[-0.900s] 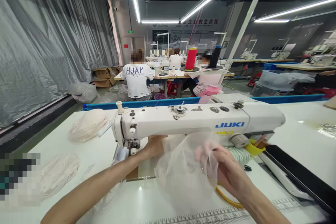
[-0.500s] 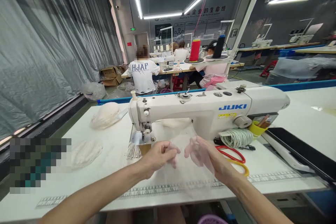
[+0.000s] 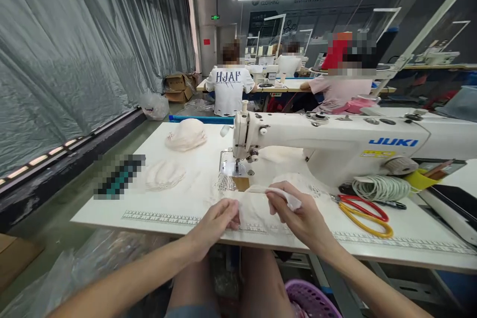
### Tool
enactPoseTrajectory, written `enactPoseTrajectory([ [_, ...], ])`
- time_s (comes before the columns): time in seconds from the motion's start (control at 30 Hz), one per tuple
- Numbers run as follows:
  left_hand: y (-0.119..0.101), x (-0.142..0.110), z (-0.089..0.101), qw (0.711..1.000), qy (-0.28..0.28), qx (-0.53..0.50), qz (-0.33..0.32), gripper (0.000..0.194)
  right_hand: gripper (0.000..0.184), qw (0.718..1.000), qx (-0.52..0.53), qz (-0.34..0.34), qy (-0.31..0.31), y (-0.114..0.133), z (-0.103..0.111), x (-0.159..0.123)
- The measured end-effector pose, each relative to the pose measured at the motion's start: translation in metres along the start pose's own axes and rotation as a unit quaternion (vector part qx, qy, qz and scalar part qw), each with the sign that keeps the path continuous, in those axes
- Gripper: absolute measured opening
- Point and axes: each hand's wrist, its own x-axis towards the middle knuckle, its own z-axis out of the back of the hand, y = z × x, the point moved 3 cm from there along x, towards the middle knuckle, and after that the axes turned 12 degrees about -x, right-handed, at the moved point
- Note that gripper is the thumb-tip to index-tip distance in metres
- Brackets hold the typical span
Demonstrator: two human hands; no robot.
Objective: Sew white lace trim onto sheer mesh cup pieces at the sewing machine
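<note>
A piece of thin white fabric [image 3: 257, 208] is stretched between my hands in front of the sewing machine [image 3: 283, 134]. My left hand [image 3: 222, 216] is closed on its left side, near the table's front edge. Pinched in my right hand [image 3: 294, 203] is a folded edge of the same fabric. White lace trim [image 3: 224, 184] lies just below the presser foot [image 3: 237, 166], beside a small brown block [image 3: 241, 184]. More white fabric [image 3: 285, 156] rests under the machine arm.
Two white fabric piles, one rounded [image 3: 185, 134] and one flatter [image 3: 165, 175], lie on the left. Scissors with red and yellow handles [image 3: 367, 216], a coil of pale cord [image 3: 380, 189] and a yellow cup [image 3: 421, 182] are at right. A purple basket [image 3: 311, 298] stands below the table.
My view has turned left and downward. The right hand, blurred earlier, now grips a folded fabric edge. My hands have come closer to the table's front edge.
</note>
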Motion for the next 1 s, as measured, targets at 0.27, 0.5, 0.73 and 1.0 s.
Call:
enactPoseTrajectory([
  [0.27,0.049,-0.043,-0.021,0.964,0.134,-0.211,0.089,0.074,0.019,0.99,0.136,-0.03,-0.034,0.031,-0.022,-0.024],
  [0.5,0.036,-0.019,-0.001,0.993,-0.02,-0.113,0.007,0.033,0.021,0.984,0.119,-0.133,0.001,-0.011,-0.023,-0.083],
  [0.73,0.017,-0.016,-0.004,0.909,0.075,0.408,-0.041,0.013,0.075,0.981,-0.131,0.051,0.131,0.005,-0.062,-0.076],
  [1.0,0.007,-0.025,0.026,0.919,0.058,0.389,-0.025,0.016,0.021,0.977,-0.052,0.031,0.205,0.001,-0.07,-0.057],
])
